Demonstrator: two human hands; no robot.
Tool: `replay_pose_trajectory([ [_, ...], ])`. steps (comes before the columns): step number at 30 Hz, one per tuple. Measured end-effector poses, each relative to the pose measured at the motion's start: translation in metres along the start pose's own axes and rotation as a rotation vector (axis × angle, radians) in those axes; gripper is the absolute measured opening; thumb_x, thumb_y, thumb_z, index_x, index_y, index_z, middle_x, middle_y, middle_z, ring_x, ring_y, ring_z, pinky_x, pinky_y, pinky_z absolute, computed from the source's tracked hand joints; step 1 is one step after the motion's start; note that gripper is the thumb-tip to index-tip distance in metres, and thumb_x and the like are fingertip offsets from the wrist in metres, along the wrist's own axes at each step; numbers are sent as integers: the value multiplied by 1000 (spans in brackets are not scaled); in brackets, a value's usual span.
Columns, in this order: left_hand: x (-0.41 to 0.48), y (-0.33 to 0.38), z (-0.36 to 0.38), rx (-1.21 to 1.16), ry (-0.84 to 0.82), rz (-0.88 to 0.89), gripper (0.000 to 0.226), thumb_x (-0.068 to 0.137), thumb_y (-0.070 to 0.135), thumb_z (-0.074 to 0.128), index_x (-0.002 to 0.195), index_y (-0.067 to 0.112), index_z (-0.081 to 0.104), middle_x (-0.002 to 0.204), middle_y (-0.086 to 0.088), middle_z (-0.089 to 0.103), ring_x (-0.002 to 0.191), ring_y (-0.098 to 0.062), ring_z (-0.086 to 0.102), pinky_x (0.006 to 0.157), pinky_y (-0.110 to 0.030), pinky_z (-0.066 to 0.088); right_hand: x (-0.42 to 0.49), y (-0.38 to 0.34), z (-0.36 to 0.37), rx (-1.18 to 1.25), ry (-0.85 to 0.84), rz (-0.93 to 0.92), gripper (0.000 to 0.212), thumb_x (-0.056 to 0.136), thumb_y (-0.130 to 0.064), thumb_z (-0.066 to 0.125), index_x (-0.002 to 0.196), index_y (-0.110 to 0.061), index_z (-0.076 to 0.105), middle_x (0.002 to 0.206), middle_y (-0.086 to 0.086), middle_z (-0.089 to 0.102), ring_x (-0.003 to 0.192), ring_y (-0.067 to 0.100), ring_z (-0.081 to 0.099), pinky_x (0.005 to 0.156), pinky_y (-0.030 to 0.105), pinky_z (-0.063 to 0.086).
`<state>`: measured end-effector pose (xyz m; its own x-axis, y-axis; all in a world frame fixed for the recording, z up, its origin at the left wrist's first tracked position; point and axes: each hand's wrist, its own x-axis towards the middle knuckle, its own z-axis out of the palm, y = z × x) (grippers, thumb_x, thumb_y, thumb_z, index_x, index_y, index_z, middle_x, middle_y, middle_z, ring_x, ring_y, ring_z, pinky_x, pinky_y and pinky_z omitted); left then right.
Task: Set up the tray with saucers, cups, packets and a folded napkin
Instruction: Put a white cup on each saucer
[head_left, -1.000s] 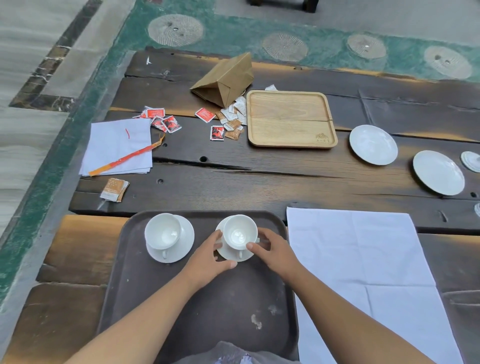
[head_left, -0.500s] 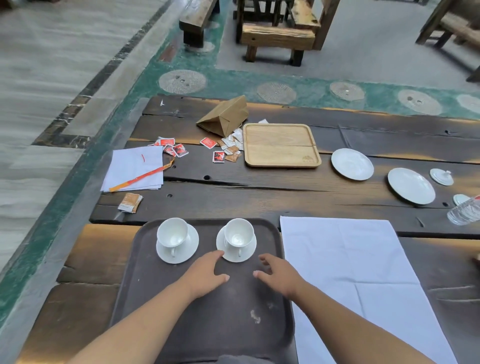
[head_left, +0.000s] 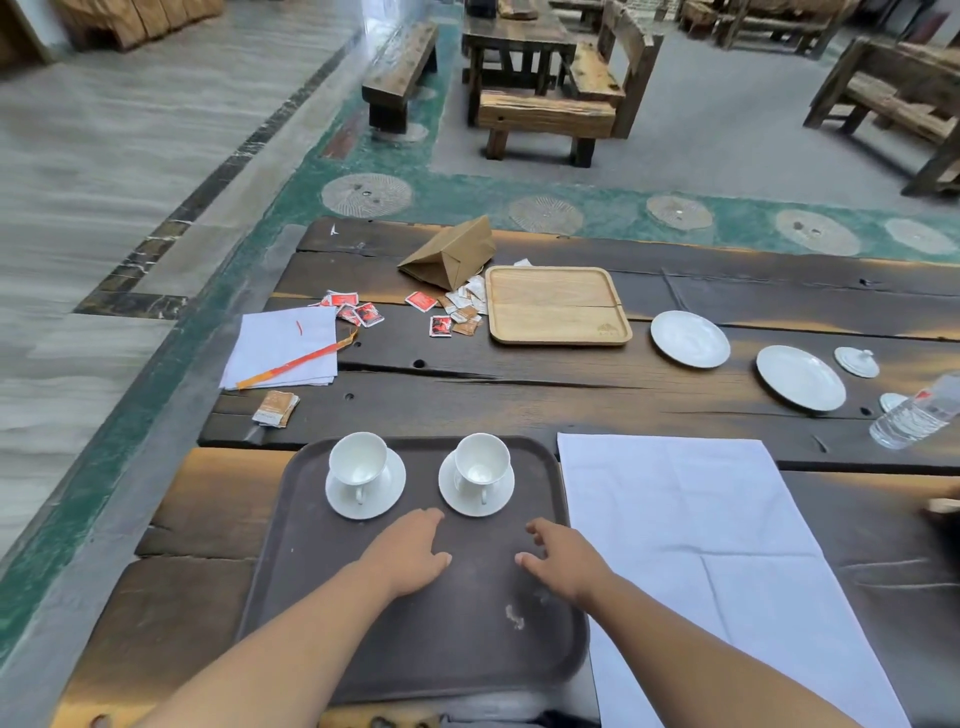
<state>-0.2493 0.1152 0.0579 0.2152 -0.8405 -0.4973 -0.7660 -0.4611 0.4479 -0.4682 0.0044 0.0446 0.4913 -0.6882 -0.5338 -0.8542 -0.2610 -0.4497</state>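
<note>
The left hand (head_left: 410, 556) and right hand (head_left: 566, 561) hover slack, apart and empty over the dark tray (head_left: 311, 597) at the tabletop's (head_left: 519, 395) near edge, just short of two cups (head_left: 358, 460) on saucers (head_left: 498, 499) by its far rim. A white napkin (head_left: 701, 519) lies flat beside the tray's right edge. Packets (head_left: 441, 317) lie scattered toward the far-left corner.
</note>
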Motion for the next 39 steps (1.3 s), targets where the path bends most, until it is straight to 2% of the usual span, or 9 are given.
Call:
replay_pose_trajectory([
  [6, -8, 0, 7, -2, 23, 14, 64, 92, 38, 59, 148, 17, 38, 146, -2, 49, 135, -18, 46, 110, -34, 40, -11, -4, 3, 9, 27, -14, 55, 93, -44, 58, 141, -20, 47, 135, 1, 60, 117, 20, 61, 98, 32, 48],
  [13, -6, 12, 15, -39, 51, 66, 58, 93, 36, 59, 145, 16, 43, 145, -3, 51, 134, -19, 48, 108, -34, 41, -34, 2, 11, 42, 74, 2, 54, 93, -40, 60, 141, -18, 48, 134, 1, 60, 117, 17, 59, 97, 30, 47],
  [18, -19, -12, 12, -54, 61, 52, 58, 93, 37, 59, 145, 17, 44, 144, -2, 52, 133, -19, 49, 108, -37, 42, -37, -21, 20, 20, 76, -25, 51, 94, -39, 60, 140, -18, 49, 134, 0, 61, 115, 17, 61, 97, 31, 47],
  [21, -30, -37, 3, -67, 78, 22, 57, 93, 38, 59, 144, 18, 45, 142, -1, 53, 132, -19, 49, 107, -39, 43, -33, -45, 27, -10, 65, -44, 50, 94, -40, 58, 138, -17, 51, 128, 0, 63, 105, 17, 65, 94, 32, 49],
  [24, -44, -65, -8, -88, 106, -22, 56, 92, 38, 59, 142, 17, 46, 141, -2, 54, 131, -19, 50, 106, -37, 44, -25, -77, 38, -40, 34, -79, 50, 95, -41, 58, 138, -18, 51, 129, 0, 63, 110, 19, 62, 94, 32, 48],
  [31, -77, -136, -37, -152, 195, -170, 53, 93, 37, 60, 140, 15, 50, 140, -4, 56, 130, -21, 52, 104, -32, 44, -2, -174, 77, -77, -93, -227, 42, 93, -42, 59, 127, -18, 59, 116, -1, 70, 105, 18, 64, 92, 32, 50],
  [39, -88, -198, -74, -289, 290, -316, 51, 92, 38, 61, 136, 15, 55, 135, -5, 61, 125, -20, 57, 102, -31, 46, 27, -266, 101, -103, -170, -381, 42, 94, -37, 60, 128, -13, 60, 113, 1, 69, 105, 19, 64, 88, 29, 48],
])
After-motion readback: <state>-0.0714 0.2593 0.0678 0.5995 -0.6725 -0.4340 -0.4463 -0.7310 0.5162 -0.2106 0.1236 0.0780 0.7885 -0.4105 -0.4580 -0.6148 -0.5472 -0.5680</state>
